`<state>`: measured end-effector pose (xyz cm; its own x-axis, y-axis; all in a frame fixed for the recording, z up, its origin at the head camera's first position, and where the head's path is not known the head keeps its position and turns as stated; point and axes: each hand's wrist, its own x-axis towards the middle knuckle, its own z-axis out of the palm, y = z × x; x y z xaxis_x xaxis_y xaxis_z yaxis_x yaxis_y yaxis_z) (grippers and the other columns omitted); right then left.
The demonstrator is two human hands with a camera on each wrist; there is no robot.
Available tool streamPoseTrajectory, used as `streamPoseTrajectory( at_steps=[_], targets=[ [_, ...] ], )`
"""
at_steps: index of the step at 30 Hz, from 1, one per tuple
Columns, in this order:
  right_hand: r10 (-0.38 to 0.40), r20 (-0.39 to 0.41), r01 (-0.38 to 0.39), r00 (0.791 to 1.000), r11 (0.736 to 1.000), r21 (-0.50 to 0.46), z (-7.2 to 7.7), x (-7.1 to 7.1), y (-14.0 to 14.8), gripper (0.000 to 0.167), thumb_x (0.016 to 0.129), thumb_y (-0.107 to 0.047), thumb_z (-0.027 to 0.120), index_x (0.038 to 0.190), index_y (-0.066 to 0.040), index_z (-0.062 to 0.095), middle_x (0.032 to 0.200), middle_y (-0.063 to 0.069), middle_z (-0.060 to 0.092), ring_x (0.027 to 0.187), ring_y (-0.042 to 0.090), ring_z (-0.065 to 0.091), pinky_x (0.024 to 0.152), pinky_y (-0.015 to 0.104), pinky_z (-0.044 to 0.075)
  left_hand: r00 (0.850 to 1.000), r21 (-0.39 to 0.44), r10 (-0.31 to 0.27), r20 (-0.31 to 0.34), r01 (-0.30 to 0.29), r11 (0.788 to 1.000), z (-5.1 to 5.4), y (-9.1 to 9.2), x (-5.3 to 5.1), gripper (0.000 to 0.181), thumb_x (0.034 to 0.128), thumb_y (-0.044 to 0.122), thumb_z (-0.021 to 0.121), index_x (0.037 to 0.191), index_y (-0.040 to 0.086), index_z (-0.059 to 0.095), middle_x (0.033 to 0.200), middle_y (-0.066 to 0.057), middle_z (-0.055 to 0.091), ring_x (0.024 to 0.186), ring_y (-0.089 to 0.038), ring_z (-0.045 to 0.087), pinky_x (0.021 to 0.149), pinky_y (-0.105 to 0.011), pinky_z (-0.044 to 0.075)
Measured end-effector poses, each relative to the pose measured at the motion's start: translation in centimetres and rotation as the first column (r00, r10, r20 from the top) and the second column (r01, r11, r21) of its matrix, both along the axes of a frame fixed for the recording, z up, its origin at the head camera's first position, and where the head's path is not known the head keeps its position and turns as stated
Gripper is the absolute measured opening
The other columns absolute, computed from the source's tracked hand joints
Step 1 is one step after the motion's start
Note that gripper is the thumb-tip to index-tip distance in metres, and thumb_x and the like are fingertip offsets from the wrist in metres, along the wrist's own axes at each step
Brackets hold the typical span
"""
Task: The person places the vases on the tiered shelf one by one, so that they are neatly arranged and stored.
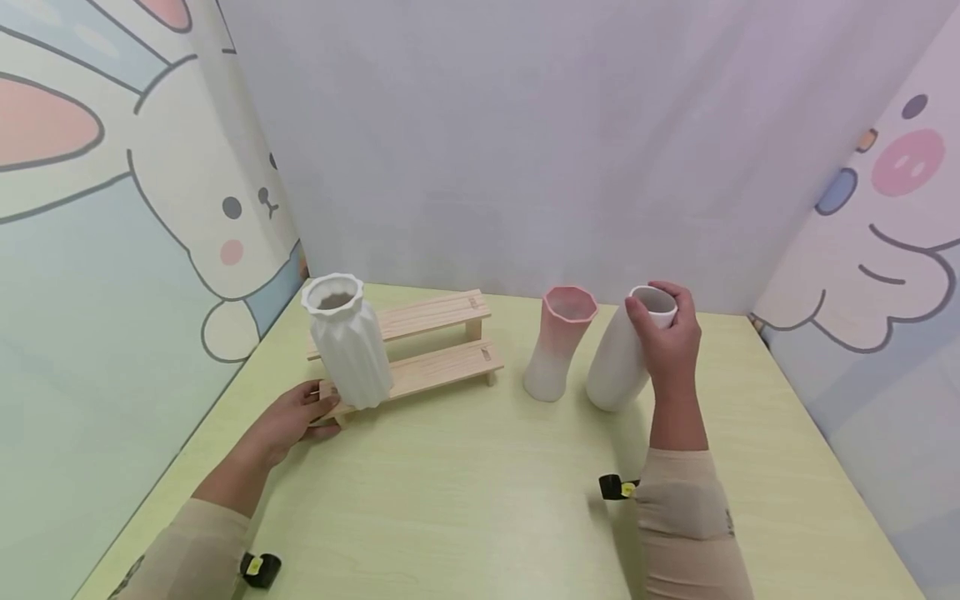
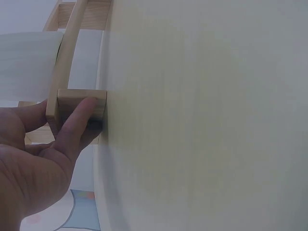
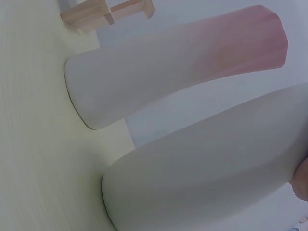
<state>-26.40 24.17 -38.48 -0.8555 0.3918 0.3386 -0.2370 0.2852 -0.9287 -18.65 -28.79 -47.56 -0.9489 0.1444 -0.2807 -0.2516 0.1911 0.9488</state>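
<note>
At the left end of a two-step wooden stand point(image 1: 442, 369), my left hand point(image 1: 291, 418) pinches the lower plank, thumb on top. In the left wrist view its fingers point(image 2: 77, 126) reach under the plank against the short leg point(image 2: 83, 96). A white pleated vase point(image 1: 354, 354) stands upright on the lower step. My right hand point(image 1: 673, 342) grips a smooth white vase point(image 1: 613, 371) around its neck, thumb on the near left side. That vase's base meets the tabletop in the right wrist view. Beside it stands a pink-to-white vase point(image 1: 557, 348), a small gap apart.
The pale wood-grain table point(image 1: 465, 500) runs back to a plain light curtain point(image 1: 510, 150). Cartoon-printed panels point(image 1: 82, 275) flank both sides. Black straps with small yellow tags point(image 1: 618, 487) sit at both wrists.
</note>
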Motion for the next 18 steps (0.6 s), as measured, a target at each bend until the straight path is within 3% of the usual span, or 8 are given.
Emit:
streamPoseTrajectory(
  at_steps=[11,18],
  targets=[
    [0.005,-0.006,-0.005,1.000,1.000,0.019,-0.07,0.21,0.34,0.055,0.078,-0.035,0.083,0.127,-0.026,0.059,0.104,-0.008,0.062,0.093,0.009,0.058,0.072,0.019,0.051,1.000,-0.022,0.007,0.008,-0.007,1.000,0.11,-0.07,0.03,0.066,0.1041,0.026,0.051,0.152,-0.005,0.016,0.148,-0.030,0.034,0.117,-0.023,0.059,0.093,-0.035,0.058],
    [0.017,0.052,-0.018,0.998,1.000,0.021,0.02,0.36,0.43,0.059,0.077,-0.036,0.084,0.128,-0.028,0.056,0.109,-0.007,0.061,0.098,0.010,0.057,0.076,0.021,0.051,1.000,-0.022,-0.005,-0.001,0.005,1.000,0.10,0.06,0.02,0.069,0.1036,0.029,0.052,0.151,-0.006,0.016,0.147,-0.030,0.035,0.114,-0.019,0.060,0.093,-0.036,0.058]
  ],
)
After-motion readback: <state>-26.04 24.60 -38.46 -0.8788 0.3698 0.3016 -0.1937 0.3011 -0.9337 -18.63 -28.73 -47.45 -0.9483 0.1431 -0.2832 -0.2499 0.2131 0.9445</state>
